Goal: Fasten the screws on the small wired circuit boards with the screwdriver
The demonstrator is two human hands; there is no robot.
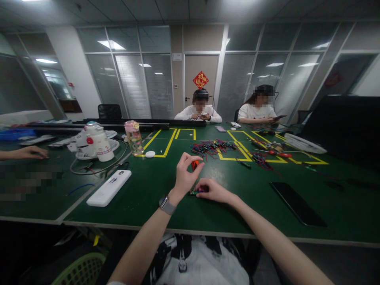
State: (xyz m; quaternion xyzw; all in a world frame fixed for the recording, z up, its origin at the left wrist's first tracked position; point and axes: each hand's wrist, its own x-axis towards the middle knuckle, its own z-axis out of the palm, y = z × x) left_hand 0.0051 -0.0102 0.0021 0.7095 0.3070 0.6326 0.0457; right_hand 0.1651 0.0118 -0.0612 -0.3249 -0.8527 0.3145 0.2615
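Observation:
My left hand (186,174), wearing a grey-banded watch, is raised over the green table. Its thumb and fingers close around a small orange-and-black object (195,164), whose kind I cannot make out. Just below and to the right, my right hand (212,190) rests on the table, fingers curled on a small green circuit board (193,193). Part of that board is hidden under the fingers. Beyond both hands lies a heap of small circuit boards with red and blue wires (212,147).
A white power bank (109,188) lies left, a black phone (297,202) right. Behind stand a pink-lidded bottle (134,138) and a white jug (101,144). Yellow tape (170,143) marks the table (148,198). Two people sit opposite; another person's hand (32,152) is at left.

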